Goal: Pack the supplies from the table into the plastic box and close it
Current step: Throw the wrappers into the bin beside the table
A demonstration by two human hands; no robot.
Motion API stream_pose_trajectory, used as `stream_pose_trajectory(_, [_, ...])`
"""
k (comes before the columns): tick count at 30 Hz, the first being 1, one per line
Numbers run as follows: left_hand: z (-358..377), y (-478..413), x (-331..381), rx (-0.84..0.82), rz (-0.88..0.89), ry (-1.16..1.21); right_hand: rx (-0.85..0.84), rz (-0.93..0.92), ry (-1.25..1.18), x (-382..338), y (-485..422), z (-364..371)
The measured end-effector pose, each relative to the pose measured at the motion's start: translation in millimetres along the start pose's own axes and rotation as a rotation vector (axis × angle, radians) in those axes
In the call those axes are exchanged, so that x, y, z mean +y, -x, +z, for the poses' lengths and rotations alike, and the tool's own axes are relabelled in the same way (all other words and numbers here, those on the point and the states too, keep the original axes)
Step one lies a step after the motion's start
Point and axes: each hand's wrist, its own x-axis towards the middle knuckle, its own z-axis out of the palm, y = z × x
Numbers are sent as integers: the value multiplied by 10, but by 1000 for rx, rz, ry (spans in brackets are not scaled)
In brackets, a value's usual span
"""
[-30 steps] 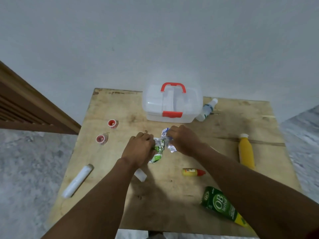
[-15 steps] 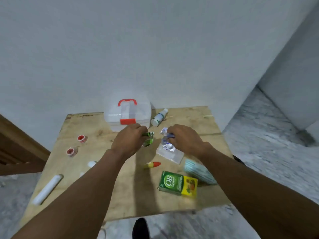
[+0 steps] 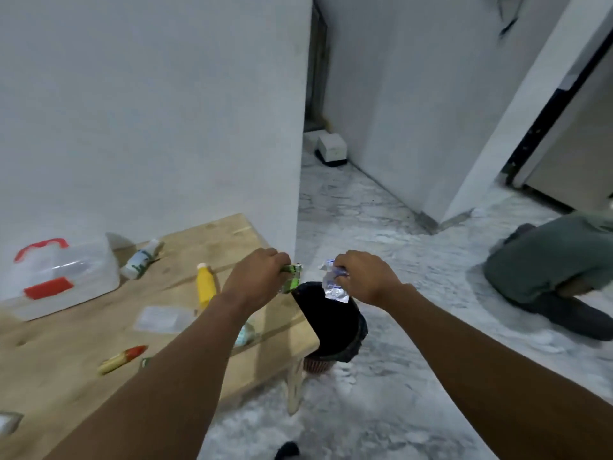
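Observation:
My left hand (image 3: 257, 277) is closed on a crumpled green wrapper (image 3: 292, 277). A crumpled silver and blue wrapper (image 3: 334, 287) is pinched in my right hand (image 3: 363, 277). Both hands hang over a black bin (image 3: 331, 327) beside the table's right end. The clear plastic box (image 3: 63, 277) with red handle and red latch sits shut at the table's far left. On the wooden table (image 3: 185, 244) lie a yellow bottle (image 3: 205, 287), a white bottle (image 3: 141, 258), a small yellow tube with a red cap (image 3: 122, 358) and a flat clear packet (image 3: 162, 319).
A person in green (image 3: 550, 260) crouches on the marble floor at the right. A white wall corner rises behind the table, with a corridor and a white box (image 3: 331, 147) beyond. A table leg (image 3: 294, 383) stands next to the bin.
My view has swung right, away from the table. Both hands have carried the wrappers from above the table's middle to over the black bin.

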Motion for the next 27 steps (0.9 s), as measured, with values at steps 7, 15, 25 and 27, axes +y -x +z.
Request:
stream_pose_trajectory(7, [817,-738,275,-114,23,58,-49,64,-15,881,-209,155])
stream_pose_trajectory(15, [1768,-1675,124,-292,-135,133,-228,92,-29,1836,-1230,548])
stream_pose_trajectory(25, [2987,-1985,-127,-456,-465,177,-513,-41,-81,2458,-2063,1614])
stream_pose_trajectory(27, [3264,-1975,-156,-458,-528,182,-566,-74,-80,2587,-2170,1928])
